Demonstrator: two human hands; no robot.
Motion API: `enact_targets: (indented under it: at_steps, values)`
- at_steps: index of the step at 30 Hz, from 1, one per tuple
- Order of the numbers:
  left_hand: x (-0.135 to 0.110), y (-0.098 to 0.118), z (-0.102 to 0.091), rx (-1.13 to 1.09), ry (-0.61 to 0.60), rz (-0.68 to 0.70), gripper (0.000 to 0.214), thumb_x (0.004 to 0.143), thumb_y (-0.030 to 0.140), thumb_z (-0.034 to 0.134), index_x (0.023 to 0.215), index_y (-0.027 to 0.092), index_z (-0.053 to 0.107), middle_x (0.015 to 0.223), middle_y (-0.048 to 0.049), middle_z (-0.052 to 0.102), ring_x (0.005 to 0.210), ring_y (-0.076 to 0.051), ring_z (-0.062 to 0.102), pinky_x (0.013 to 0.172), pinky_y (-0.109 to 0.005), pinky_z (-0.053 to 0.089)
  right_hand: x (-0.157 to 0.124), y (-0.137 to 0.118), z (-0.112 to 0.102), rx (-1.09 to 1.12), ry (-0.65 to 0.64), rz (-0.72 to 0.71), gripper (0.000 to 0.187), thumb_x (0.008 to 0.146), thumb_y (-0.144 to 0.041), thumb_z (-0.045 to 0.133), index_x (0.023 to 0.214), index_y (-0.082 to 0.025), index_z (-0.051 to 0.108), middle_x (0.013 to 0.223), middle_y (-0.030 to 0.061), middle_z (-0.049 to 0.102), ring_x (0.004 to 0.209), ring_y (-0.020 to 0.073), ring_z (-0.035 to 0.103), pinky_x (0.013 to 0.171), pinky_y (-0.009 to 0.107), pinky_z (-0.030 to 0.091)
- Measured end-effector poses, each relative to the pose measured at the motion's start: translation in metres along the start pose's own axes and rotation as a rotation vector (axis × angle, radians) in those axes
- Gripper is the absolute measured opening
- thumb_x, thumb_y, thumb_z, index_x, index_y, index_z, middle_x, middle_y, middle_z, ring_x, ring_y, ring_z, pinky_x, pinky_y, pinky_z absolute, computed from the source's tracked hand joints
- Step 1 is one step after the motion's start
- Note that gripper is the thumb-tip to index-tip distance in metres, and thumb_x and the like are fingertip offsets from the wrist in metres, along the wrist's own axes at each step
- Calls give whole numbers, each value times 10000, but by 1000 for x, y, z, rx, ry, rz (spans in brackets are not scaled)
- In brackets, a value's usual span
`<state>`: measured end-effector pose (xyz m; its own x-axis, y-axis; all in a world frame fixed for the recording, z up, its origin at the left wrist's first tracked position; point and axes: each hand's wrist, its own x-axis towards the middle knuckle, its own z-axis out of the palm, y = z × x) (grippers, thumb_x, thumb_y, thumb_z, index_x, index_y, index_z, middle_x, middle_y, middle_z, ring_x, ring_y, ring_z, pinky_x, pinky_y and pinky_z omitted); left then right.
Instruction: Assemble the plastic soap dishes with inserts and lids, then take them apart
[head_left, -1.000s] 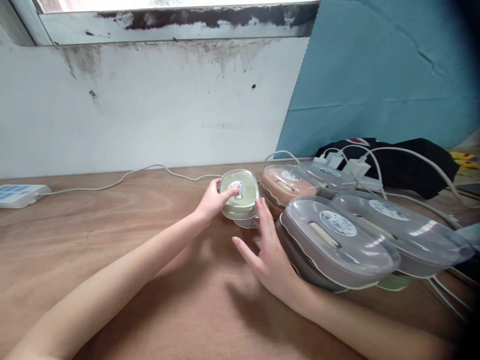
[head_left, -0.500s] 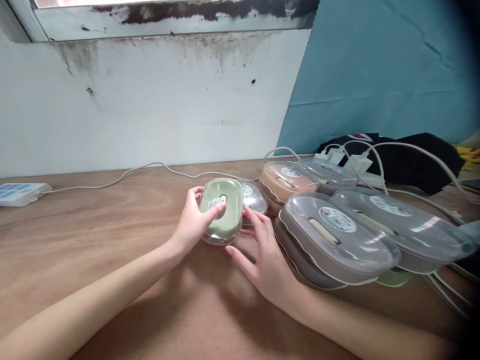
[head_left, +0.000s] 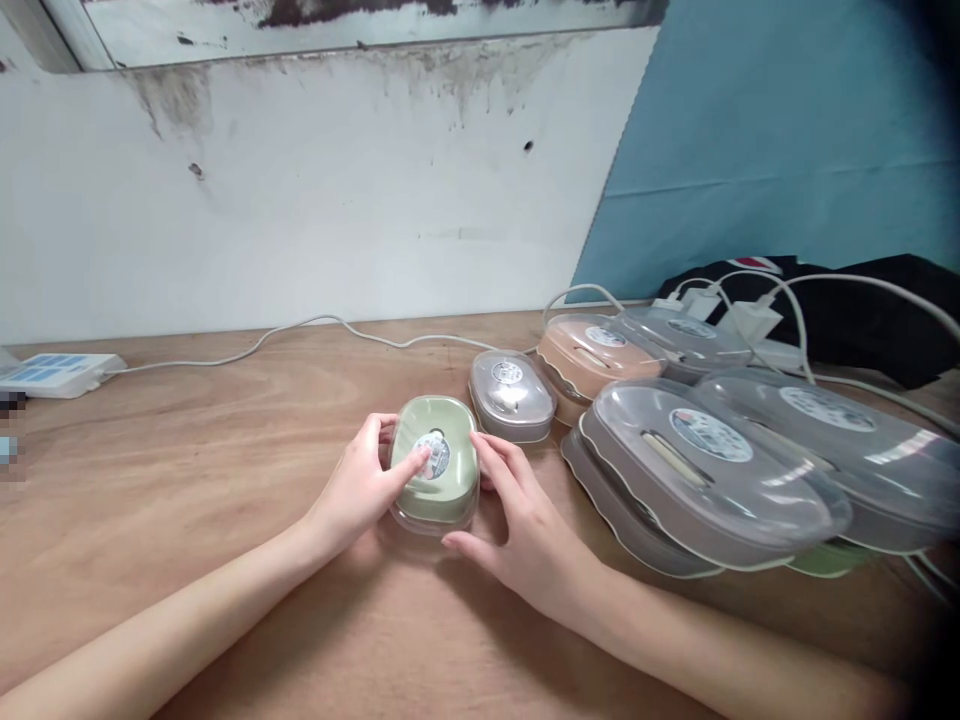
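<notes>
A small green lidded box [head_left: 448,490] with a clear cover and a round sticker is between my hands, low over or on the table; I cannot tell if it touches the wood. My left hand [head_left: 358,487] grips its left side, thumb on top across the sticker. My right hand [head_left: 529,535] closes on the right side, fingertips at the edge and thumb by the near corner. Just behind it stands a small grey box [head_left: 517,408] of the same kind, with a clear cover and round sticker.
At right are a peach box [head_left: 581,358], another grey box [head_left: 694,345] and large stacked grey boxes [head_left: 720,505]. A white cable [head_left: 322,319] runs along the wall from a power strip [head_left: 67,374]. Plugs [head_left: 750,315] and black cloth [head_left: 862,320] lie at back right.
The green box has come nearer to me and slightly left, carried in my hands. More of the small grey box now shows behind it. The view has shifted slightly.
</notes>
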<state>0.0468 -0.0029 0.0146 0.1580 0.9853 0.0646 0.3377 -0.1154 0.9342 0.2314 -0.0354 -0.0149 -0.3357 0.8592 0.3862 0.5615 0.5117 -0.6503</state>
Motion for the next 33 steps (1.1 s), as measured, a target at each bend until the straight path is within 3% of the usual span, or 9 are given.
enact_targets:
  at_steps: [3, 8, 13, 17, 25, 29, 33]
  values:
    - [0, 5, -1, 57, -4, 0, 430, 817, 474, 551, 1107, 167, 468, 1160, -118, 569, 1004, -253, 581, 844, -408, 478, 1, -1, -2, 57, 7, 41, 835, 719, -267, 676, 1396, -246, 189, 1288, 145, 353, 1210, 306, 437, 967, 496, 448]
    - [3, 5, -3, 128, -34, -23, 459, 833, 490, 493, 1141, 149, 487, 1215, -141, 531, 1100, -272, 526, 917, -422, 425, 1, -7, -9, 99, -61, 123, 724, 781, -363, 591, 1383, -182, 233, 1271, 150, 373, 1186, 274, 454, 983, 460, 437]
    - [3, 3, -5, 81, -74, -31, 487, 809, 503, 521, 1148, 155, 495, 1227, -130, 541, 1106, -277, 528, 913, -401, 427, 2, -5, -8, 63, -95, 114, 752, 774, -382, 596, 1383, -155, 218, 1363, 162, 299, 1276, 256, 352, 1047, 428, 371]
    - [5, 7, -8, -7, -124, -77, 496, 792, 490, 555, 1139, 144, 481, 1215, -121, 549, 1124, -265, 516, 905, -366, 434, 2, 1, -3, -9, -85, 92, 908, 680, -322, 695, 1386, -108, 166, 1429, 208, 209, 1330, 268, 277, 1081, 413, 320]
    - [8, 19, -22, -73, -226, -275, 597, 781, 413, 623, 1278, 190, 381, 1214, -117, 529, 1029, -243, 560, 645, -265, 484, 3, 2, -4, -31, -102, 82, 846, 742, -382, 635, 1394, -133, 157, 1458, 192, 196, 1343, 249, 268, 1099, 414, 280]
    - [8, 21, -27, -139, -275, -293, 581, 758, 389, 663, 1259, 205, 434, 1141, -96, 567, 986, -220, 574, 630, -239, 492, 5, 2, -6, -36, -95, 56, 806, 765, -371, 612, 1394, -136, 166, 1461, 191, 206, 1359, 245, 227, 1109, 428, 251]
    - [8, 20, -26, -123, -247, -303, 607, 752, 410, 664, 1269, 203, 421, 1132, -100, 574, 951, -219, 590, 611, -241, 503, 4, 2, -7, -6, -79, 38, 793, 768, -377, 608, 1386, -122, 181, 1441, 204, 239, 1349, 255, 247, 1097, 431, 283]
